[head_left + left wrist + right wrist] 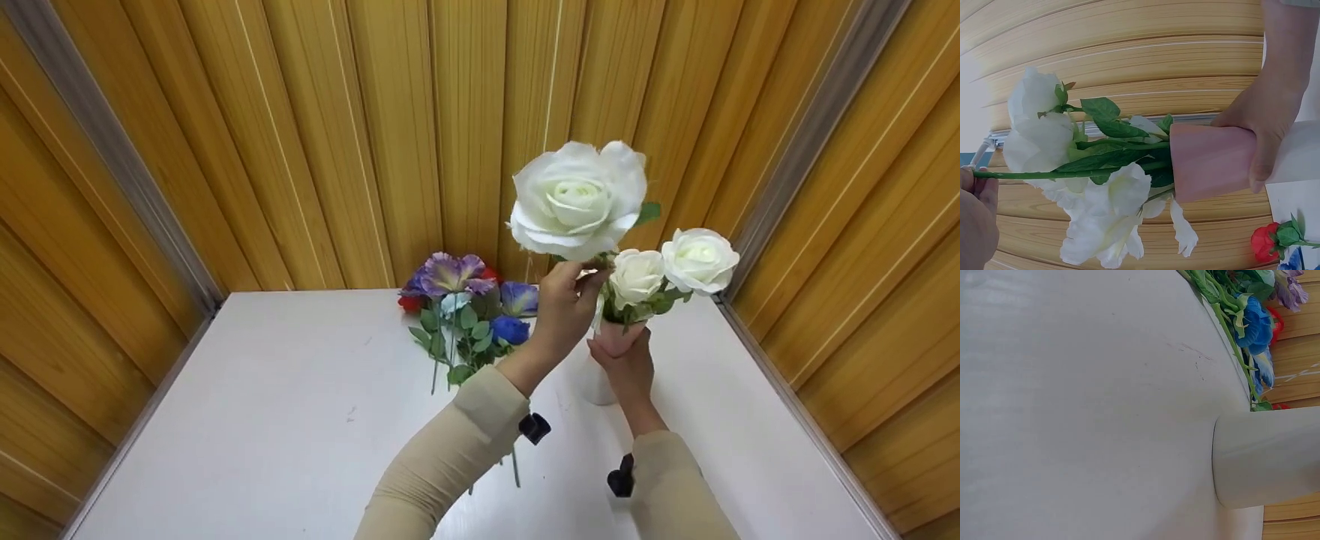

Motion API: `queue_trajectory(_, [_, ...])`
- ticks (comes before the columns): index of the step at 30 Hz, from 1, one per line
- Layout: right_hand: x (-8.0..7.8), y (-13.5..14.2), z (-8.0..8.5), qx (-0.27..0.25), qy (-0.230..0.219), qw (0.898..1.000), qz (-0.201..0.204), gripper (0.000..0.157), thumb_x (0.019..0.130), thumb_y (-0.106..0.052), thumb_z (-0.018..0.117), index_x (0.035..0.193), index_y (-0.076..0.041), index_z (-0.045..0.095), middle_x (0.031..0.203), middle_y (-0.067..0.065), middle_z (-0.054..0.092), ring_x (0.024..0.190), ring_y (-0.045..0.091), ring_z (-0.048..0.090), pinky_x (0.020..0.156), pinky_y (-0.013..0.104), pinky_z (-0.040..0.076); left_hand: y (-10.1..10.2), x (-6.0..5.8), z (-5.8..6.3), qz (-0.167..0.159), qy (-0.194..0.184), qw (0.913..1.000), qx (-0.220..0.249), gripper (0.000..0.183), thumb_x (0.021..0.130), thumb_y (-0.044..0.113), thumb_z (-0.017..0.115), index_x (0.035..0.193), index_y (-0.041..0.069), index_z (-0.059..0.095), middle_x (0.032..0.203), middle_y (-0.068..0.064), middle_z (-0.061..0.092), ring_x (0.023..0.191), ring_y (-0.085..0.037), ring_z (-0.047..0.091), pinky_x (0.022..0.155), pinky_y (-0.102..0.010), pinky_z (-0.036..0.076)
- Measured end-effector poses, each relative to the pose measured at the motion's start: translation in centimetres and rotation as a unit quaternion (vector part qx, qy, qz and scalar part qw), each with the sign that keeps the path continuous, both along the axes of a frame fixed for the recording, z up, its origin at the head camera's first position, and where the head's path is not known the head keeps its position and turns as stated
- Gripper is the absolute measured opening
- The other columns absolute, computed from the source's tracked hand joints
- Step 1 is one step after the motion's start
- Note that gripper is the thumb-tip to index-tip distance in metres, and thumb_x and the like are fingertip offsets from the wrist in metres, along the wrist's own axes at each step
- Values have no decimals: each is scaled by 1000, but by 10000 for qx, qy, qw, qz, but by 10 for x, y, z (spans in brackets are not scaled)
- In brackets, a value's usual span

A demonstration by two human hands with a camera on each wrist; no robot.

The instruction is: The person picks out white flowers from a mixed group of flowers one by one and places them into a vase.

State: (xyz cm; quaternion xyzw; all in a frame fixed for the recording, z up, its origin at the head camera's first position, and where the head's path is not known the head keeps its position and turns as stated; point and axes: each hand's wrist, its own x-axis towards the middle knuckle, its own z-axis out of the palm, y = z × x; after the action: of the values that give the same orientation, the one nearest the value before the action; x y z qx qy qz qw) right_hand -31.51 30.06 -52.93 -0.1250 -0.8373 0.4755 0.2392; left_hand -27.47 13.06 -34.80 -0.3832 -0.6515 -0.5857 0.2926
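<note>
My left hand (562, 311) pinches the green stem (1050, 175) of a large white rose (577, 199), held up at the height of the other blooms. In the left wrist view the stem points into the mouth of a vase (1213, 163), pink at the top and white below. Around the vase's middle my right hand (630, 367) is wrapped, thumb on one side. More white roses (700, 260) with green leaves stand in the vase. The right wrist view shows the vase's white base (1264, 458) on the table but not the hand.
Left of the vase, on the white table (300, 420), lies a pile of artificial flowers: a purple bloom (450, 274), a blue rose (510, 330), red ones and leafy stems. Wood-look walls (465, 135) enclose the back and both sides.
</note>
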Motion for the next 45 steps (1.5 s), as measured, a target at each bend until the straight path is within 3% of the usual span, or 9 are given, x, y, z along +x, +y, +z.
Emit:
queue_trajectory(9, [1, 0, 3, -157, -4, 9999, 59, 98, 85, -35, 79, 153, 4, 20, 153, 27, 42, 134, 37, 46, 119, 54, 35, 0, 2, 3, -4, 161, 9995, -272, 9, 97, -2, 63, 100, -8, 68, 99, -21, 72, 97, -28, 73, 88, -16, 57])
queue_trajectory(29, [-2, -1, -2, -203, 216, 9995, 49, 100, 82, -28, 81, 154, 6, 19, 154, 27, 43, 134, 36, 46, 118, 52, 36, 10, -12, -21, -136, -523, 9978, -384, 9, 96, -4, 64, 102, -9, 67, 102, -23, 71, 100, -32, 73, 89, -20, 59])
queue_trajectory(37, [-1, -1, -2, -171, 423, 9990, 17, 96, 82, -27, 81, 152, 5, 23, 151, 27, 45, 135, 36, 49, 115, 52, 38, 9, -21, -37, 169, -148, 9987, -450, 6, 94, -4, 66, 98, -7, 68, 97, -21, 75, 93, -29, 73, 82, -16, 58])
queue_trajectory(45, [-1, -2, -4, 78, 578, 9982, -106, 93, 80, -25, 80, 147, 11, 27, 144, 32, 50, 127, 40, 53, 111, 53, 41, 12, -24, -42, 305, -37, 9957, -872, 6, 94, -5, 65, 95, -5, 71, 94, -17, 77, 89, -25, 76, 76, -16, 58])
